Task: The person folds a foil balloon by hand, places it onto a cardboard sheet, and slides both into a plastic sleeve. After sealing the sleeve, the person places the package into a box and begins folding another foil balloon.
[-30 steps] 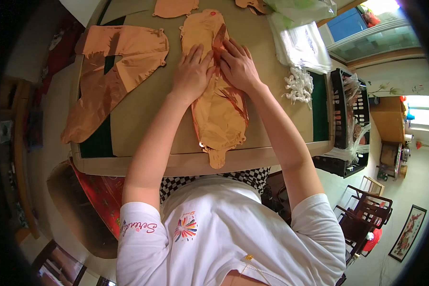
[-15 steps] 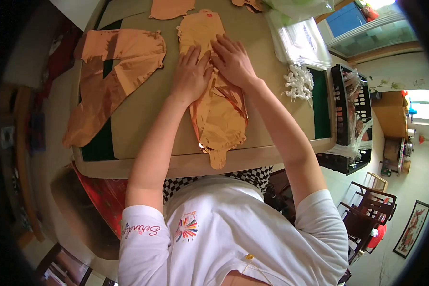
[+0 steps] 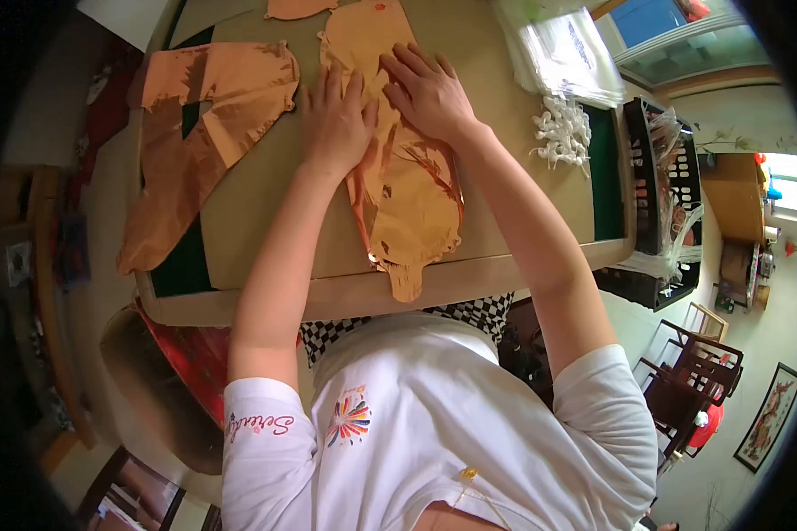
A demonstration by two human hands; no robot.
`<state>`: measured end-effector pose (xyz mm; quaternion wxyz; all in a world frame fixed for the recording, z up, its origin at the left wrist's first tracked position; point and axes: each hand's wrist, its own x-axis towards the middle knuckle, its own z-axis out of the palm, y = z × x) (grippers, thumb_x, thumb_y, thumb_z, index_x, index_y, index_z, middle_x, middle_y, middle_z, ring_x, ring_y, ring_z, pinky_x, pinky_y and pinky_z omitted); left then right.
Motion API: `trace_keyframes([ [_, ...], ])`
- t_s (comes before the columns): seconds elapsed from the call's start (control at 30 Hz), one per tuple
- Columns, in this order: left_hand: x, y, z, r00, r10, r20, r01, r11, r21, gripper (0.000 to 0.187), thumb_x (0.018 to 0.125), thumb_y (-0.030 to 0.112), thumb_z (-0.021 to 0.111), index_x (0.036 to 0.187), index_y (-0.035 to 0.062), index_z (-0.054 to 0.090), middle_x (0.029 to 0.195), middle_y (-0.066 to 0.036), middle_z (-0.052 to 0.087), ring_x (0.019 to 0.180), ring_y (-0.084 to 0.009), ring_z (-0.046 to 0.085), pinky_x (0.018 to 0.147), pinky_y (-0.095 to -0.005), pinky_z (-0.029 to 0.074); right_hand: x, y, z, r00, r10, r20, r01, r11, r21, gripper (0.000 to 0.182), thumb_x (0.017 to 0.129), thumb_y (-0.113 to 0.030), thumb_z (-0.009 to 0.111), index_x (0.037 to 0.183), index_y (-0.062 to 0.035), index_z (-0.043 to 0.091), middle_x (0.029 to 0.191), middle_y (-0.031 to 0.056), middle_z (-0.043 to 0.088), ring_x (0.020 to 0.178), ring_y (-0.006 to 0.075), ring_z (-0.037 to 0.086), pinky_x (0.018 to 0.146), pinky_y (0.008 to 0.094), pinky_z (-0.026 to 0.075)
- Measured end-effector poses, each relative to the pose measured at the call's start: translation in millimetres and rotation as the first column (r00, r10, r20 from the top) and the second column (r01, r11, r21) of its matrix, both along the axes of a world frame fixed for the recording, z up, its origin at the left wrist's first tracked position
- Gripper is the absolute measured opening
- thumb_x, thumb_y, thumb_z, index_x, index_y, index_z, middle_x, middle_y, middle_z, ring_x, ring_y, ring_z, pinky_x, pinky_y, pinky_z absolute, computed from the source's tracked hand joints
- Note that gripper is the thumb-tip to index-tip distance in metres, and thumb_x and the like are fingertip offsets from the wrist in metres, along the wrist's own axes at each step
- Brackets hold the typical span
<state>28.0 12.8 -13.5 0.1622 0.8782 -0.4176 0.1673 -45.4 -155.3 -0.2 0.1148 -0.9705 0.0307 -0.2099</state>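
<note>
A flat, uninflated copper-coloured foil balloon lies lengthwise on the table in front of me, its narrow tab reaching over the near edge. My left hand rests on its upper left side, palm down, with fingers stretched forward. Across from it, my right hand lies flat on the upper right part, fingers extended. Creases and folds run through the foil between and below both hands. Another flat foil balloon, with an angular bent shape, lies to the left. Part of a third foil piece shows at the top edge.
Clear plastic bags are stacked at the table's right side, with a pile of white curly strings or clips below them. A black plastic crate holding bagged items stands beyond the right edge. The table's raised rim runs nearest my body.
My left hand has slid slightly left over the foil, widening the gap between my hands. The whole view has shifted a little, so the far foil pieces are more cut off.
</note>
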Motion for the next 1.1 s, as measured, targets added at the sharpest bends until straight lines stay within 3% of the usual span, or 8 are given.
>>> trace_keyframes([
  [0.13, -1.4, 14.2, 4.9, 0.997, -0.03, -0.068, 0.034, 0.998, 0.053, 0.047, 0.1, 0.035, 0.041, 0.142, 0.0114, 0.043, 0.149, -0.017, 0.036, 0.138, -0.0342, 0.033, 0.113, -0.0544, 0.023, -1.5, 0.6, -1.9, 1.0, 0.007, 0.004, -0.007, 1.0, 0.014, 0.046, 0.095, -0.037, 0.046, 0.136, -0.015, 0.049, 0.145, 0.0103, 0.045, 0.137, 0.0284, 0.036, 0.113, 0.048, 0.026],
  [0.23, 0.6, 23.0, -3.7, 0.995, -0.091, -0.029, 0.091, 0.996, 0.014, 0.045, 0.098, 0.031, 0.046, 0.138, 0.0103, 0.047, 0.147, -0.016, 0.039, 0.138, -0.031, 0.035, 0.111, -0.055, 0.026, 0.9, 0.3, -6.9, 1.0, -0.009, 0.018, 0.009, 1.0, 0.01, 0.045, 0.095, -0.037, 0.047, 0.135, -0.0151, 0.05, 0.143, 0.0088, 0.046, 0.138, 0.0273, 0.036, 0.113, 0.048, 0.026],
  [0.47, -13.1, 38.9, 5.5, 0.984, -0.16, -0.077, 0.164, 0.985, 0.05, 0.043, 0.102, 0.027, 0.04, 0.139, 0.0071, 0.045, 0.147, -0.017, 0.04, 0.138, -0.0323, 0.034, 0.112, -0.0519, 0.026, 1.9, -1.0, -7.4, 0.999, 0.019, 0.032, -0.019, 1.0, 0.005, 0.043, 0.094, -0.036, 0.048, 0.131, -0.0145, 0.052, 0.14, 0.007, 0.047, 0.137, 0.025, 0.037, 0.111, 0.0519, 0.027],
  [0.77, -17.7, 43.2, 8.5, 0.981, -0.165, -0.101, 0.168, 0.986, 0.019, 0.046, 0.1, 0.029, 0.046, 0.136, 0.0008, 0.045, 0.146, -0.024, 0.037, 0.136, -0.0401, 0.033, 0.111, -0.0494, 0.029, 4.9, 1.2, -18.0, 0.996, -0.025, 0.089, 0.023, 0.999, 0.024, 0.044, 0.094, -0.037, 0.047, 0.132, -0.015, 0.051, 0.142, 0.0074, 0.046, 0.137, 0.0242, 0.036, 0.112, 0.0524, 0.025],
  [0.97, -4.6, 37.6, 9.8, 0.972, -0.131, -0.195, 0.126, 0.991, -0.042, 0.049, 0.098, 0.028, 0.05, 0.136, -0.0017, 0.044, 0.142, -0.023, 0.041, 0.134, -0.0392, 0.037, 0.11, -0.0479, 0.032, 4.2, 0.4, -11.4, 1.0, -0.024, 0.014, 0.023, 0.999, 0.039, 0.047, 0.094, -0.041, 0.047, 0.134, -0.0165, 0.05, 0.144, 0.008, 0.044, 0.139, 0.0245, 0.034, 0.113, 0.0513, 0.024],
  [1.1, 7.6, 27.1, 9.7, 0.983, -0.143, -0.112, 0.142, 0.99, -0.012, 0.049, 0.098, 0.028, 0.051, 0.136, -0.0023, 0.044, 0.141, -0.023, 0.043, 0.132, -0.0383, 0.038, 0.109, -0.0468, 0.033, 3.4, 1.4, -9.9, 0.998, -0.008, 0.059, 0.006, 0.999, 0.045, 0.047, 0.094, -0.041, 0.047, 0.135, -0.0177, 0.05, 0.143, 0.0076, 0.044, 0.139, 0.0241, 0.034, 0.112, 0.0518, 0.025],
])
